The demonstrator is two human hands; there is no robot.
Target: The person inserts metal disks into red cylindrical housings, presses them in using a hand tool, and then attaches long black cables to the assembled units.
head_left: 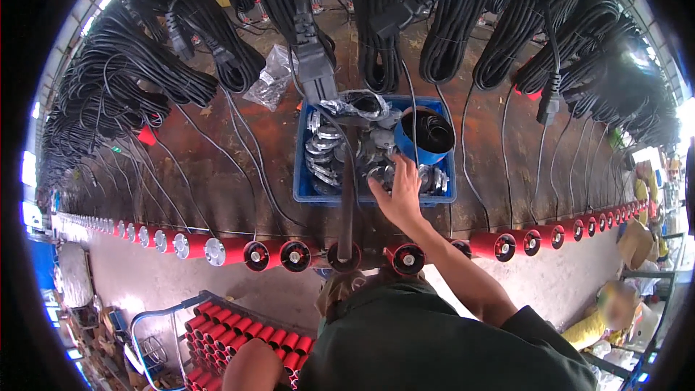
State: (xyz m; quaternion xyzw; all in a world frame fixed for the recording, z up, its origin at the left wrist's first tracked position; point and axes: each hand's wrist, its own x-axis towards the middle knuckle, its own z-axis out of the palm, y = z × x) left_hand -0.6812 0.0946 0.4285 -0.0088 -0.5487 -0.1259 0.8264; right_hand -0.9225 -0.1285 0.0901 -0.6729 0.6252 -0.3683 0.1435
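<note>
My right hand (399,192) reaches over the near edge of a blue plastic bin (302,174), thumb and fingers apart. Its fingertips are at the silver metal caps (326,163) heaped inside, and I see nothing gripped between them. Just beyond the fingers a blue round tub (425,153) rests in the bin, with black rings or coils in it. Of my left arm only a bent part shows at the lower edge; the left hand is out of sight. A red cylinder (405,259) with a black end lies below my right wrist.
Red cylinders (504,246) line the table's near edge; several to the left have silver ends (215,251). A dark bar (348,195) crosses before the bin. Bundled black cables (380,36) with plugs (316,72) hang above. A cart (156,315) of red tubes stands lower left.
</note>
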